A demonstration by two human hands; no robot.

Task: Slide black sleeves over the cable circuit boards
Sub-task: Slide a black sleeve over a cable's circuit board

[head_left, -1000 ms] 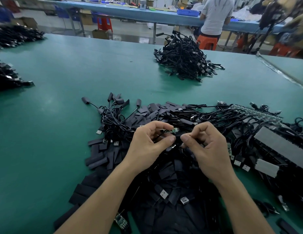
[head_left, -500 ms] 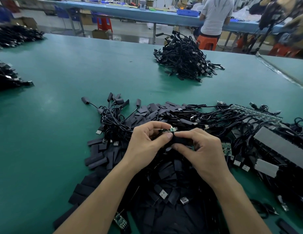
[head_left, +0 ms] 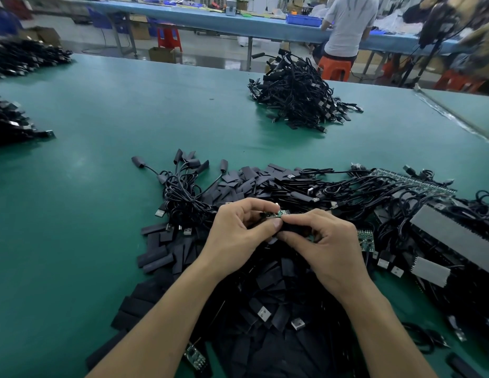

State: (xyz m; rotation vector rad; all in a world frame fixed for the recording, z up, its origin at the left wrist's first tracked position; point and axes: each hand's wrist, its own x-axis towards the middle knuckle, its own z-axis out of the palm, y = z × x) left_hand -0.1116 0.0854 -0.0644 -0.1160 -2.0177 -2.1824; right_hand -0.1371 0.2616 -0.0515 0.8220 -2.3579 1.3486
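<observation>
My left hand (head_left: 238,236) pinches a small green circuit board (head_left: 276,214) between thumb and forefinger, just above a heap of loose black sleeves (head_left: 161,257). My right hand (head_left: 325,246) grips a black sleeve (head_left: 292,227) whose open end meets the board's right end. The two hands touch at the fingertips. How far the board sits inside the sleeve is hidden by my fingers. A bundle of sleeved cables (head_left: 183,192) lies to the left, and bare-board cables (head_left: 366,238) lie to the right.
The green table (head_left: 101,186) holds a far pile of black cables (head_left: 295,96) and more piles at the left edge (head_left: 14,126). Grey panels with cables (head_left: 456,236) lie at the right. A person in a white shirt (head_left: 347,23) sits at a blue bench beyond.
My right hand has moved left with the black sleeve and brought it up against the board held in my left hand. The hands are now touching.
</observation>
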